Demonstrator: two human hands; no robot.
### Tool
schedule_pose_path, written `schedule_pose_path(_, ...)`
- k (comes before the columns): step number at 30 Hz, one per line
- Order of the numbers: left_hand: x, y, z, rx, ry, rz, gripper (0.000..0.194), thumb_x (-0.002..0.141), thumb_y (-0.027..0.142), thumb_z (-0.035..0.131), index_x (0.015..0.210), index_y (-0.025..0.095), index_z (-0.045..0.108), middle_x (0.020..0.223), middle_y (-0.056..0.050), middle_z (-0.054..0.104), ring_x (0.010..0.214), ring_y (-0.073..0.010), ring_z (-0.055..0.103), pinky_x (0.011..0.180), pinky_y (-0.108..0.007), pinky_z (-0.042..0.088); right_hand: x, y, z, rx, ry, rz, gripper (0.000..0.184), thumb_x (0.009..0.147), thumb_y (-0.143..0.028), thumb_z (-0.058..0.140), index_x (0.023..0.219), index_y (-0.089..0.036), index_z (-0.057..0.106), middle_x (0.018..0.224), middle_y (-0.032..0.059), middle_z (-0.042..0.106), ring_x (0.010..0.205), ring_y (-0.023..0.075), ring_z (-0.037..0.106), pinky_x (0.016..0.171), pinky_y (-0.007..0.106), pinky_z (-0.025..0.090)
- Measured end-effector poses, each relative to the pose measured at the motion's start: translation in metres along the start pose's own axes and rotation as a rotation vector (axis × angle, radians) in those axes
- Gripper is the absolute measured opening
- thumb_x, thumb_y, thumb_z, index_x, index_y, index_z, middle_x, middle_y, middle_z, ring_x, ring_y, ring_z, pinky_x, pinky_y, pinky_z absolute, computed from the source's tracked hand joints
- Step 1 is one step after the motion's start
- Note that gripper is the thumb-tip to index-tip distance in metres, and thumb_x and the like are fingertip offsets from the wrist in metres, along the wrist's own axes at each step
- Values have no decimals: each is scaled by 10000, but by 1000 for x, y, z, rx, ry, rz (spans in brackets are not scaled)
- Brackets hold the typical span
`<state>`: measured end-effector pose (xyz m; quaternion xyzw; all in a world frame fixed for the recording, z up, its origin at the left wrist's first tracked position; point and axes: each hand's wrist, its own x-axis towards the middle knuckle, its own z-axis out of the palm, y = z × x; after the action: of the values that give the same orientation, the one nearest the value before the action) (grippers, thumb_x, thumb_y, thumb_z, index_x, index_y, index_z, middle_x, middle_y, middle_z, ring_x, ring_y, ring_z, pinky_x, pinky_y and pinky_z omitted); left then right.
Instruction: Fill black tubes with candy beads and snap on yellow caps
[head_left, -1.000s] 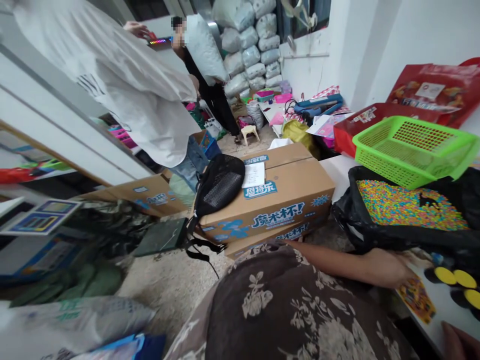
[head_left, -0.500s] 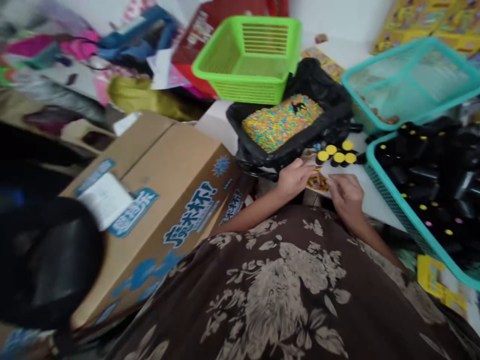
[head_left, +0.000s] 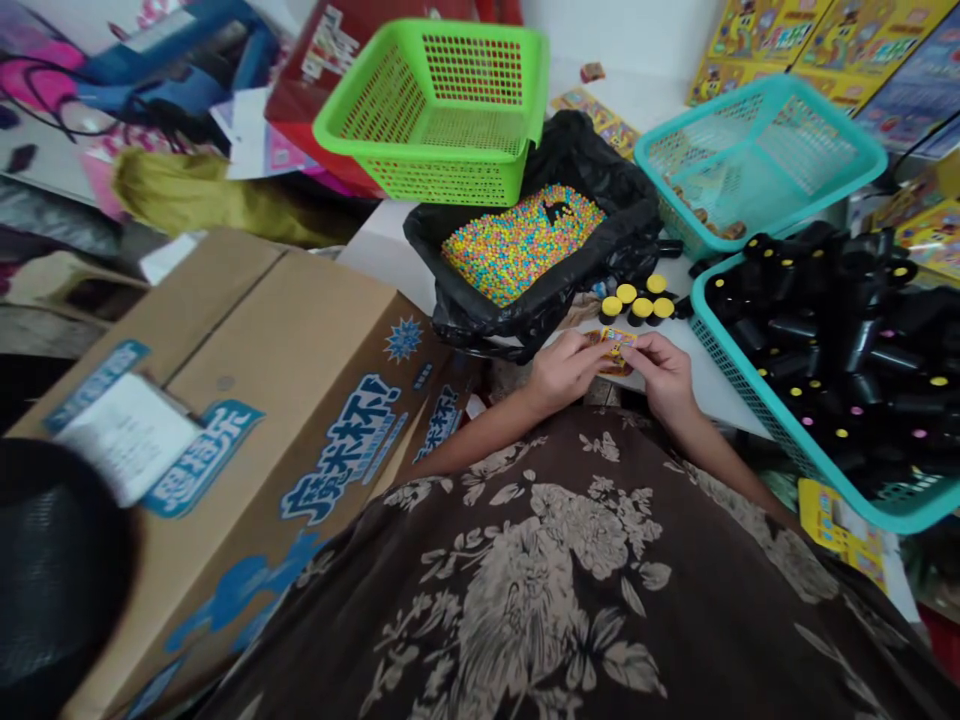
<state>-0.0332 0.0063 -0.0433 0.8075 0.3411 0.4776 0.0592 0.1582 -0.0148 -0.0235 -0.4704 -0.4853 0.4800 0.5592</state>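
Observation:
My left hand (head_left: 566, 368) and my right hand (head_left: 664, 374) meet over the white table edge, fingers pinched. Between their fingertips is a small yellow printed label (head_left: 619, 341), held at both sides; whether it is paper or sticker I cannot tell. Another printed piece with brown and yellow colours shows just under it, partly hidden by the hands. Right behind the hands stand several short black tubes with yellow caps (head_left: 640, 308). Beyond to the left, a tray lined with a black plastic bag (head_left: 480, 335) holds many tiny coloured candy-like beads (head_left: 517, 245), with a black object in them.
A turquoise basket (head_left: 787, 455) of black tubes stands at right, another turquoise basket (head_left: 757, 150) behind it. A green basket (head_left: 442, 180) rests at the back. A large cardboard box (head_left: 247, 400) sits at left, near a dark round object (head_left: 56, 580). Yellow printed boxes (head_left: 806, 45) are stacked behind.
My hands have come closer together, and the yellow printed label now shows between the fingers of both. The whole view has shifted, so surrounding things appear further left.

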Motion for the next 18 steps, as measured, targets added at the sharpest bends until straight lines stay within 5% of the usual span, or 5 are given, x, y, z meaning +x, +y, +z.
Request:
schedule_pose_path(4, 6, 6, -9, -274, 48, -339, 494, 934, 611, 719, 1151, 172, 782, 857, -47, 670, 754, -148, 594, 707, -287, 533, 3, -1, -1, -10, 50, -33, 483, 689, -635, 910, 720, -225, 654, 666, -40, 647, 592, 126, 545, 611, 279, 505)
schedule_pose_path(10, 15, 14, 1, -742, -73, -717, 550, 781, 706, 809, 872, 164, 799, 817, -33, 716, 725, -140, 597, 694, -275, 498, 2, 0, 6, 45, 48, 32, 510, 686, -675, 897, 745, -240, 638, 664, -25, 677, 576, 153, 590, 575, 297, 520)
schedule_pose_path(13, 21, 17, -3, -767, -81, -786, 541, 799, 701, 782, 728, 167, 741, 706, -5, 656, 700, -133, 566, 662, -259, 458, 0, -3, 6, -12, 7, 23, 482, 712, -661, 883, 808, -245, 659, 727, -16, 707, 639, 166, 632, 633, 317, 563)
schedule_pose_path(18, 25, 21, -18, -815, -301, -764, 505, 790, 634, 822, 662, 170, 669, 628, 19, 580, 610, -103, 489, 573, -235, 372, -1, -7, -2, -73, -78, 47, 442, 693, -604, 901, 775, -233, 677, 693, -18, 670, 634, 154, 597, 630, 307, 541)
